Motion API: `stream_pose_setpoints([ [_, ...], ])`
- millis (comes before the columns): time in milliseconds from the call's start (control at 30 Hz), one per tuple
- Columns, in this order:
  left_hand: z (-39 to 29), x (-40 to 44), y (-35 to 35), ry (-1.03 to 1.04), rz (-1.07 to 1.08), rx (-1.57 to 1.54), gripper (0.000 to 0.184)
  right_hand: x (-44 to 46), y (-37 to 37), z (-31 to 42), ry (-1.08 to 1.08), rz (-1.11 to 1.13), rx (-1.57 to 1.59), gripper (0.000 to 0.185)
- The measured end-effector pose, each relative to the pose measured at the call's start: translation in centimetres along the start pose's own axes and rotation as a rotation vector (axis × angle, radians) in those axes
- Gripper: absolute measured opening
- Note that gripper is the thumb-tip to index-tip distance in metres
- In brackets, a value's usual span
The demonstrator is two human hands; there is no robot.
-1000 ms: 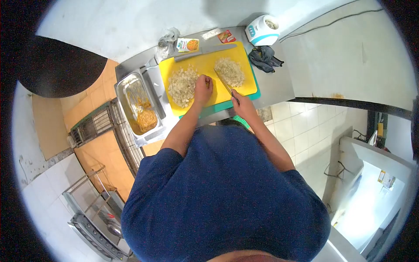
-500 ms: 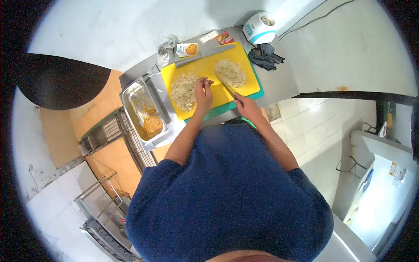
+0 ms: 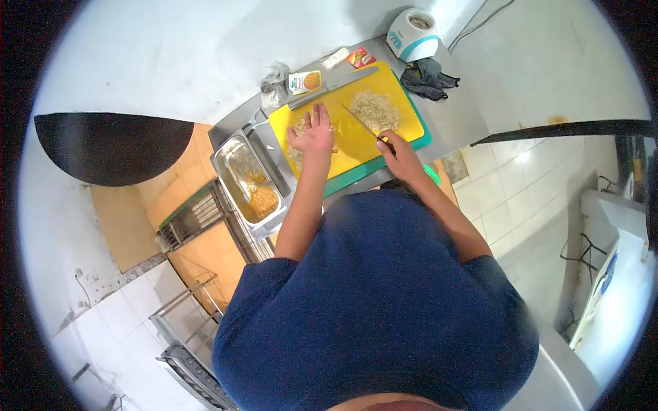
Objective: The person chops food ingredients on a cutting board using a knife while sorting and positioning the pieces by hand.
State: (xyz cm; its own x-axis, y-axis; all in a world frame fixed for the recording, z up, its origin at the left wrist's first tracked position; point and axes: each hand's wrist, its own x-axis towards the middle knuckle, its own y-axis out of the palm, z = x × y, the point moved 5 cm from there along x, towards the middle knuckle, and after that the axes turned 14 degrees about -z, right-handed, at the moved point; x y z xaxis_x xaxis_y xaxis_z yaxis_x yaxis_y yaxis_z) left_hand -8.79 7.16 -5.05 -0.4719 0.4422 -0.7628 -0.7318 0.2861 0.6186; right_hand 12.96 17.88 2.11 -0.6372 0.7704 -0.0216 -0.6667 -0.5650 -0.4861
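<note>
My left hand (image 3: 313, 135) is open, palm up and fingers spread, over the left pile of pale chopped food (image 3: 299, 127), partly hiding it. It looks like onion. In my right hand (image 3: 403, 157) is the handle of a kitchen knife (image 3: 363, 123), its blade angled up and left over the middle of the board. A second pile of the chopped food (image 3: 373, 113) lies right of the blade. Under both piles is a yellow cutting board (image 3: 349, 147), on top of a green board (image 3: 343, 179). Along the yellow board's far edge rests another long blade (image 3: 332, 89).
Left of the boards stands a metal pan (image 3: 235, 183) holding orange-brown food. Behind them lie a clear plastic bag (image 3: 275, 83), a seasoning packet (image 3: 305, 82) and a red packet (image 3: 360, 57). A white-and-teal appliance (image 3: 412, 35) and a dark crumpled bag (image 3: 428, 79) sit at the back right.
My left hand has turned palm up and its curled fingers have spread. My right hand keeps hold of the knife. The whole view has shifted a little.
</note>
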Motion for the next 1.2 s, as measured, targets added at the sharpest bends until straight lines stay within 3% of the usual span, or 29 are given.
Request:
stream_pose_setpoints([
  [100,1.1,-0.3,-0.3,0.019,-0.058,0.051,0.089,-0.6,-0.6,1.8,-0.29,-0.139,-0.012,0.031],
  [200,2.7,-0.6,-0.3,0.057,-0.109,0.094,0.095,-1.5,-0.5,3.1,-0.34,-0.103,-0.028,0.033],
  [300,3.9,-1.0,0.1,0.053,-0.104,0.118,0.099,-1.9,-0.2,2.9,-0.277,-0.044,-0.127,0.034],
  [533,4.6,-2.4,0.0,-0.092,-0.055,0.123,0.101,-0.3,-0.6,-3.7,-0.217,-0.272,-0.263,0.035],
  [833,4.0,-3.2,-1.7,-0.101,-0.053,0.225,0.103,-1.3,0.9,-4.4,-0.18,-0.14,-0.352,0.036],
  [933,2.4,-3.7,-1.1,-0.039,-0.061,0.241,0.095,-1.1,0.2,-4.8,-0.219,-0.243,-0.347,0.037],
  [1200,-3.7,-1.8,-0.6,0.129,-0.015,0.652,0.056,-2.1,1.9,-6.0,-0.21,-0.003,-0.136,0.028],
])
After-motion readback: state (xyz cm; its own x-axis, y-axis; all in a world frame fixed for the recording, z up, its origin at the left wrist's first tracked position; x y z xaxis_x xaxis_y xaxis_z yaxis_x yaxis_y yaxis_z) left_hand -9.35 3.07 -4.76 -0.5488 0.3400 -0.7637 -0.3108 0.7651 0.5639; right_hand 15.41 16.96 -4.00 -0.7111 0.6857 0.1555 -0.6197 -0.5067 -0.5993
